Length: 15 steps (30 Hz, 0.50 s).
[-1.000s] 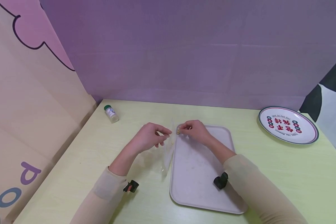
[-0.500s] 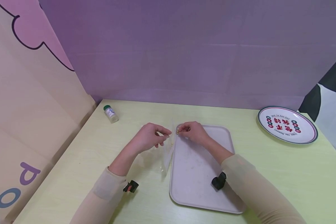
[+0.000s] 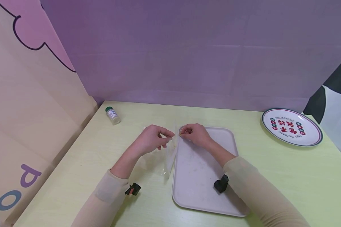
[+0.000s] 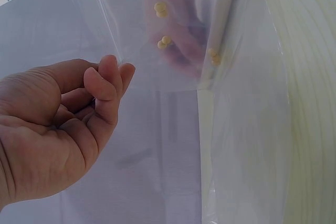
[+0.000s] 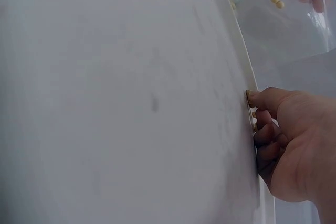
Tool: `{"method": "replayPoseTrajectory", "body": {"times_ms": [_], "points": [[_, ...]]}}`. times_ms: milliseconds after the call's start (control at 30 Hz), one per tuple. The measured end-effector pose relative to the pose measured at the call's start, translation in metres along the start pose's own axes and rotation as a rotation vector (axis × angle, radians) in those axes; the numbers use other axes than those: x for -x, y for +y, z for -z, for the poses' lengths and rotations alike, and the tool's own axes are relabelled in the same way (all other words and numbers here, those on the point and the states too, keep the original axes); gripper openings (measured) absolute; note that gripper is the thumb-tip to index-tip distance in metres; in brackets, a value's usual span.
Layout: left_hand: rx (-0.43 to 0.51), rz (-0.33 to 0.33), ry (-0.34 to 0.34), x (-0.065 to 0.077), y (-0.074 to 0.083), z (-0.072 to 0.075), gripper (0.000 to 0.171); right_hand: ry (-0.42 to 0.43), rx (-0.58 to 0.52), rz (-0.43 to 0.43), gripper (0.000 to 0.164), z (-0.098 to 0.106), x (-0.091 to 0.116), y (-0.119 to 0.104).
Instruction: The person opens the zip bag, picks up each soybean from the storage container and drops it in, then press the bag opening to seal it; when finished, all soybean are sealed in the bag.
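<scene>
My left hand pinches the edge of a clear plastic bag, which hangs beside the tray's left edge. In the left wrist view, small round yellow soybeans show in or through the bag's film; I cannot tell which. At the far left corner of the pale tray, my right hand has its thumb and fingertips closed on soybeans against the raised rim. More of these beans lie by the curled fingers, partly hidden. Through the film, the left wrist view shows the right hand blurred.
A small bottle with a green cap lies or leans at the back left of the table. An oval plate with red and blue print sits at the back right. A purple panel stands behind the table.
My right hand has shifted slightly down and left along the tray corner, and less of the beans shows beyond its fingertips. The left hand and bag stay nearly in place.
</scene>
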<state>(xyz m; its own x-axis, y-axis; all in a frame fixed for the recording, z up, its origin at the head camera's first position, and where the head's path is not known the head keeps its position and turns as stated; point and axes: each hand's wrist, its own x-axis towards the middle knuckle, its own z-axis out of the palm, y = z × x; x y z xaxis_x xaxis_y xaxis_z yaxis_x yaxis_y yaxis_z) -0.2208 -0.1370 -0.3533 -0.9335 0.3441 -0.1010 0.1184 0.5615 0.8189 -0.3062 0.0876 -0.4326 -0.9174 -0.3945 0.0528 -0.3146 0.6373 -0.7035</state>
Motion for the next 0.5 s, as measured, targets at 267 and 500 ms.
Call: {"method": "replayPoseTrajectory", "body": {"times_ms": [267, 500], "points": [[0.008, 0.002, -0.002, 0.0003, -0.0002, 0.0002, 0.024, -0.003, 0.031, 0.001, 0.004, -0.0003, 0.0005, -0.0010], [0.002, 0.003, -0.006, 0.0009, -0.0001, 0.0002, 0.025, -0.003, 0.061, -0.023, 0.004, -0.0017, -0.0003, -0.0003]]}}
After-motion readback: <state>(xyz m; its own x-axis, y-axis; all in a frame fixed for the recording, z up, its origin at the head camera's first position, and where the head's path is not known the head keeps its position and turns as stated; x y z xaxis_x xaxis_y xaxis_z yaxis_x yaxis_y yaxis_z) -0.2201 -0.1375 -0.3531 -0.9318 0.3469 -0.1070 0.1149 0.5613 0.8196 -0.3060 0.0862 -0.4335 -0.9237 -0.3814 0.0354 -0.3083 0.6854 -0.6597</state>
